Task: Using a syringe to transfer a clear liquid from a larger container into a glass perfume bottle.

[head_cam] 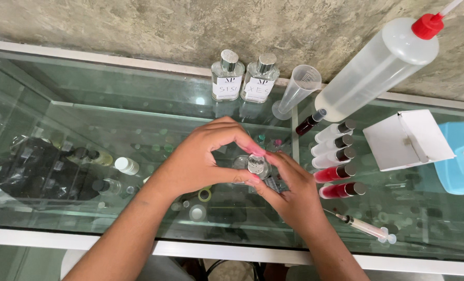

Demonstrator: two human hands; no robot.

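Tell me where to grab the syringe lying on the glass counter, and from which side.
Probably best to take the syringe by the middle of its barrel, coming straight down from above. It lies flat on the glass counter, needle toward the right hand and plunger flange toward the front edge, so pinching across the barrel keeps fingers off the needle. It lies apart from the row of small vials.

Small clear glass bottle [256, 167], silver cap, upright, on the glass counter [112, 109]

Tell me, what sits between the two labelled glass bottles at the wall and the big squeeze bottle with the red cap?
In the head view, a clear plastic measuring cylinder stands between the labelled bottles and the squeeze bottle.
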